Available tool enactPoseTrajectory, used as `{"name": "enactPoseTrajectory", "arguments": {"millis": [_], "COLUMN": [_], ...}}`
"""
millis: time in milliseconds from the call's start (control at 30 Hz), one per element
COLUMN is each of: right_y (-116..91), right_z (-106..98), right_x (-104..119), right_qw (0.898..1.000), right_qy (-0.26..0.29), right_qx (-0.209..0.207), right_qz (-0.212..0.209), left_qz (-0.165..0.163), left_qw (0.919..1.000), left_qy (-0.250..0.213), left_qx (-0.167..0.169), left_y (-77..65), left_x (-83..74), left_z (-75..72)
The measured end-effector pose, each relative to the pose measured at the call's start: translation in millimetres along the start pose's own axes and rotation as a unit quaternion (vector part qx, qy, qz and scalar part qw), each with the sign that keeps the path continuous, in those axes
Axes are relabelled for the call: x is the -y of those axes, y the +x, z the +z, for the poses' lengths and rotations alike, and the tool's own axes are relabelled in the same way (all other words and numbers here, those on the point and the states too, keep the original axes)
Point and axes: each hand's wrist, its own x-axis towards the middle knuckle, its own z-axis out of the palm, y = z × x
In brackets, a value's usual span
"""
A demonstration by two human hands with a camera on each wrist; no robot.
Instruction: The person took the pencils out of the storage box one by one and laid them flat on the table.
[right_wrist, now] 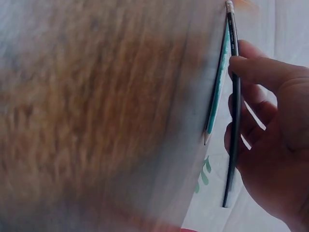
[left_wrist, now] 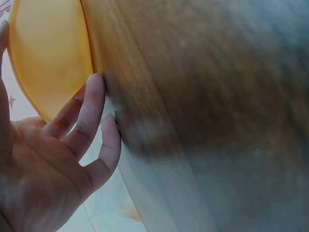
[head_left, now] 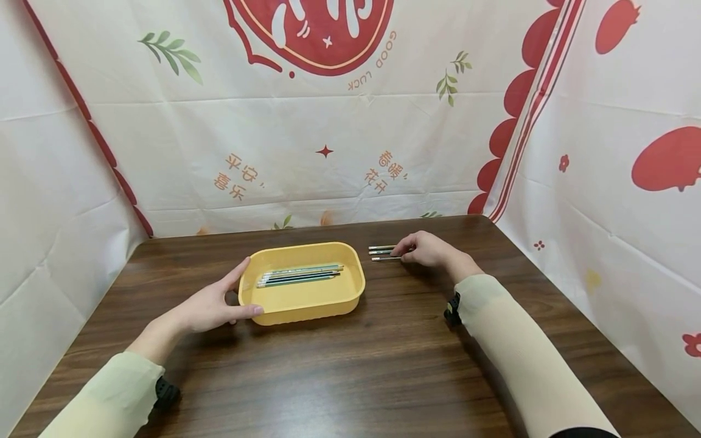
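My left hand (head_left: 210,307) grips the left end of a yellow plastic box (head_left: 306,310), thumb at the front rim and index finger at the back left corner. Several pencils (head_left: 298,275) lie side by side inside it, their eraser ends to the left. To the right of the box, my right hand (head_left: 429,249) pinches a black pencil (right_wrist: 235,125) between thumb and fingers. Behind that pencil, in the right wrist view, a teal pencil (right_wrist: 219,87) lies on the table beside a dark one. The right hand hides part of these pencils in the head view.
The dark wood table (head_left: 350,371) ends at a white printed cloth (head_left: 306,121) behind it, and similar cloth hangs along both sides. A black band sits at each wrist, over or by the pale sleeves (head_left: 509,334).
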Motion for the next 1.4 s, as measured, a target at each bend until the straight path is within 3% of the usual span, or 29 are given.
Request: {"name": "enactPoseTrajectory", "arguments": {"millis": [500, 1400], "right_y": [8.2, 7.7], "right_z": [10.8, 9.0], "right_x": [4.5, 8.8], "right_qw": [1.000, 0.999], "right_qy": [-0.025, -0.046], "right_qx": [-0.013, -0.019], "right_qz": [0.013, 0.020], "left_qz": [-0.001, -0.005], "left_qw": [1.0000, 1.0000], "left_qy": [-0.005, -0.003], "left_qx": [-0.003, -0.001], "left_y": [-0.6, -1.1], "left_x": [0.2, -1.7], "left_z": [1.1, 2.0]}}
